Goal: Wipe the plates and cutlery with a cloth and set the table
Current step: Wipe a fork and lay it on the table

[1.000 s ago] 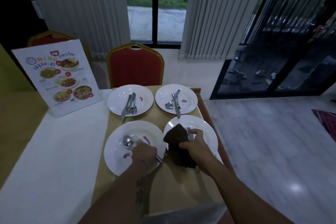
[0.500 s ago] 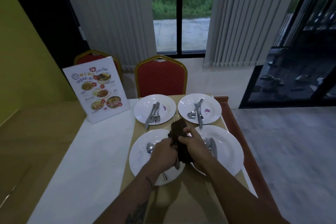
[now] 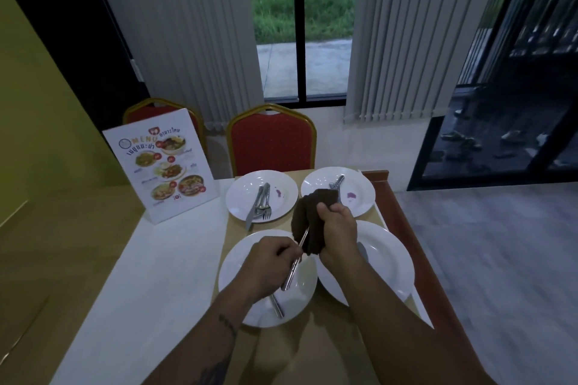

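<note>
My left hand [image 3: 271, 262] grips the handle of a metal utensil [image 3: 292, 269] above the near left plate [image 3: 240, 300]. Its upper end is buried in the dark brown cloth [image 3: 308, 216], which my right hand [image 3: 336, 230] squeezes around it. Another piece of cutlery [image 3: 276, 306] lies on the near left plate. The near right plate [image 3: 387, 262] has a knife partly hidden by my right wrist. The far left plate [image 3: 247, 197] carries a knife and fork [image 3: 261, 205] and a purple stain. The far right plate [image 3: 359, 194] also has cutlery and a purple stain.
A standing menu card [image 3: 161, 162] is on the white table [image 3: 150, 275] at the left. Two red chairs [image 3: 272, 141] stand behind the table. A wooden rail [image 3: 416, 247] runs along the table's right edge, with grey floor beyond it.
My left hand has lifted a utensil off the near left plate. The cloth in my right hand has closed over its upper end and both hands have risen slightly.
</note>
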